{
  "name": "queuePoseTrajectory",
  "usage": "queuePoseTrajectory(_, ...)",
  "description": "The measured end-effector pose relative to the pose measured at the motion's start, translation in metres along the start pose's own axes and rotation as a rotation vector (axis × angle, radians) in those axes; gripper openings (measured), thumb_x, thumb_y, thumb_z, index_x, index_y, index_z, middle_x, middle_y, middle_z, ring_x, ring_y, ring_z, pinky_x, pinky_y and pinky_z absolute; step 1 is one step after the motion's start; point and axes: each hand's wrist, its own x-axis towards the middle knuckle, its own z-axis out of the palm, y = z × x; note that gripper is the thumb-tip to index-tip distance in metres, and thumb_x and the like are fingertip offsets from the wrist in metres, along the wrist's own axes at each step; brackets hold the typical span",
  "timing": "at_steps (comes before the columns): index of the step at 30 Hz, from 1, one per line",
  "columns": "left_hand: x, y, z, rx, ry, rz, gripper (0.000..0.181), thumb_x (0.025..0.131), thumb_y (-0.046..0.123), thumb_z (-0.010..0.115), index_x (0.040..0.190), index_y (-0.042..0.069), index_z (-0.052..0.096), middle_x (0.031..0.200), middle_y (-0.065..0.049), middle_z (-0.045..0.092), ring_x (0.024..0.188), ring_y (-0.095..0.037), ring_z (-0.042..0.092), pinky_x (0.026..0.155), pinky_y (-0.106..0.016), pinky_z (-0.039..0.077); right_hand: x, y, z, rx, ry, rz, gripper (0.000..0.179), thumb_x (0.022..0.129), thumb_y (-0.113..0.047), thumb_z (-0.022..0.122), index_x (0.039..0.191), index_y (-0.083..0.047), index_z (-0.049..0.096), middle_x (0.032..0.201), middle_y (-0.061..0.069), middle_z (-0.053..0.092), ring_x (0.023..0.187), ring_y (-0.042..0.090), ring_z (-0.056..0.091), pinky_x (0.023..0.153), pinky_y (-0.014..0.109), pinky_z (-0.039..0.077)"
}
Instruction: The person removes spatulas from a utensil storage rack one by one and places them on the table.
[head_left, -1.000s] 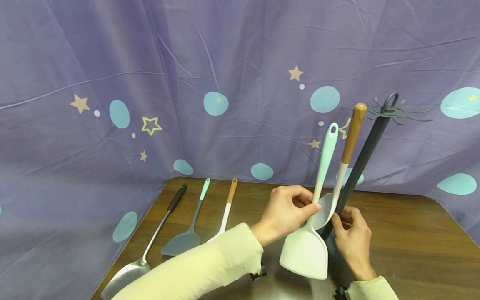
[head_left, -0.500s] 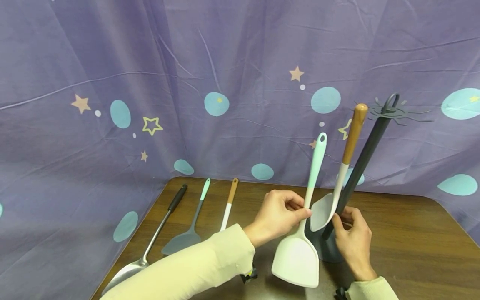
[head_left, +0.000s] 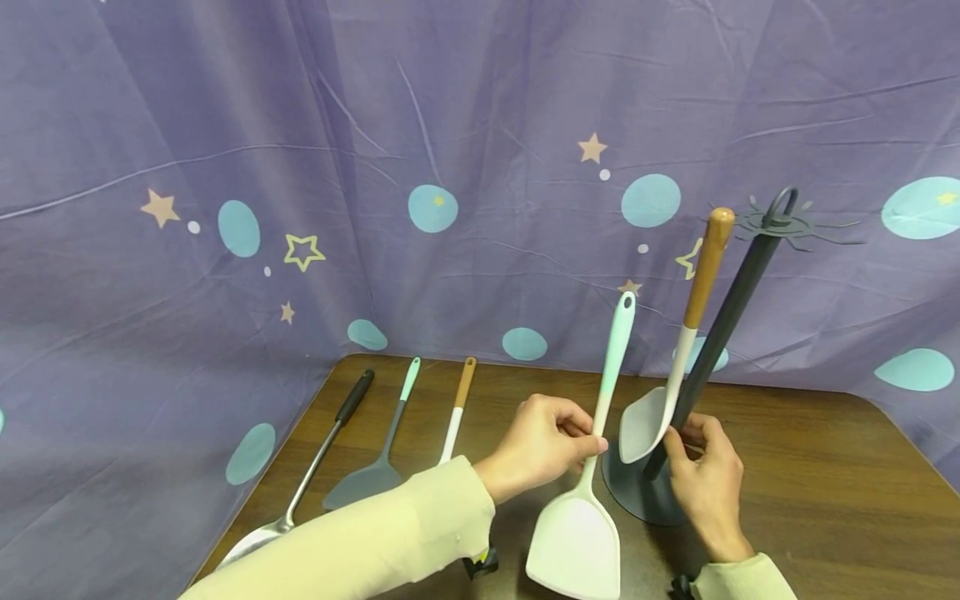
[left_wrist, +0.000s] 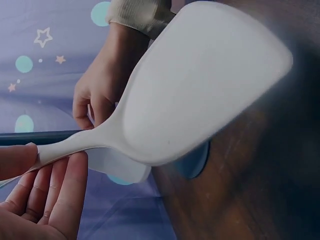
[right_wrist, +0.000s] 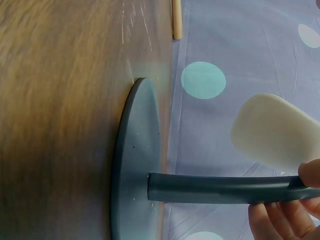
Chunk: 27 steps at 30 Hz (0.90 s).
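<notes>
My left hand [head_left: 540, 442] pinches the neck of a white spatula [head_left: 576, 546] with a mint-green handle, thumb against fingers. The spatula stands handle up; its broad blade [left_wrist: 200, 85] fills much of the left wrist view. My right hand [head_left: 705, 483] grips the pole of a dark utensil stand [head_left: 731, 312], with fingers curled round it in the right wrist view. A second spatula [head_left: 701, 283], wooden-handled with a white head, is upright beside the pole, near the hooks at its top. Whether my right thumb touches this spatula I cannot tell.
On the wooden table [head_left: 832, 492] at left lie a metal spatula [head_left: 318, 462] with a black handle, a grey spatula [head_left: 367, 482] with a green handle, and a white utensil [head_left: 456, 417] with a wooden handle. A purple curtain [head_left: 480, 108] hangs behind.
My left hand has moved left and down with the mint-handled spatula, away from the stand, uncovering more of its round base. My right hand has stayed on the pole.
</notes>
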Motion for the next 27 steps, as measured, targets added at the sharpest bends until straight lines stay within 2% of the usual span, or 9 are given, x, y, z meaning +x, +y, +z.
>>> queuePoseTrajectory(6, -0.001, -0.005, -0.004, -0.149, 0.002, -0.098, 0.007, 0.077, -0.005, 0.075, 0.080, -0.005, 0.068, 0.066, -0.007, 0.064, 0.058, -0.015, 0.065, 0.054, -0.033, 0.058, 0.000, 0.000, 0.000, -0.001, 0.001, 0.002, 0.021, 0.081, 0.003, 0.070, 0.100, 0.001, 0.062, 0.086, 0.012, 0.067, 0.075, -0.012, 0.051, 0.067, 0.003, 0.045)
queuePoseTrajectory(9, -0.001, -0.007, -0.008, -0.184, 0.005, -0.136, 0.008, 0.076, -0.005, 0.074, 0.081, -0.006, 0.068, 0.068, -0.007, 0.064, 0.059, -0.016, 0.065, 0.054, -0.034, 0.058, 0.000, -0.001, 0.000, -0.002, -0.001, 0.003, 0.021, 0.081, 0.003, 0.070, 0.100, 0.001, 0.062, 0.086, 0.013, 0.067, 0.075, -0.012, 0.051, 0.067, 0.003, 0.045)
queuePoseTrajectory(16, -0.001, -0.017, -0.018, -0.162, 0.010, -0.188, 0.008, 0.076, -0.004, 0.075, 0.082, -0.005, 0.068, 0.070, -0.009, 0.065, 0.061, -0.017, 0.066, 0.055, -0.035, 0.058, 0.000, -0.001, 0.000, 0.003, -0.003, 0.001, 0.021, 0.081, 0.004, 0.070, 0.100, 0.001, 0.062, 0.086, 0.013, 0.067, 0.075, -0.012, 0.051, 0.066, 0.001, 0.043)
queuePoseTrajectory(21, 0.001, -0.025, -0.023, -0.168, 0.043, -0.196, 0.009, 0.077, -0.004, 0.075, 0.083, -0.006, 0.068, 0.071, -0.010, 0.066, 0.063, -0.019, 0.066, 0.056, -0.037, 0.058, 0.000, -0.001, 0.000, 0.005, 0.000, -0.004, 0.020, 0.081, 0.003, 0.070, 0.099, 0.000, 0.062, 0.085, 0.012, 0.067, 0.075, -0.012, 0.051, 0.066, 0.003, 0.045)
queuePoseTrajectory(27, 0.005, -0.031, -0.033, -0.148, 0.048, -0.214, 0.010, 0.078, -0.002, 0.075, 0.086, -0.006, 0.068, 0.075, -0.011, 0.067, 0.066, -0.020, 0.067, 0.058, -0.036, 0.058, 0.000, 0.000, 0.000, 0.004, -0.002, -0.002, 0.020, 0.081, 0.003, 0.070, 0.099, 0.000, 0.062, 0.085, 0.012, 0.067, 0.075, -0.011, 0.051, 0.066, 0.003, 0.045)
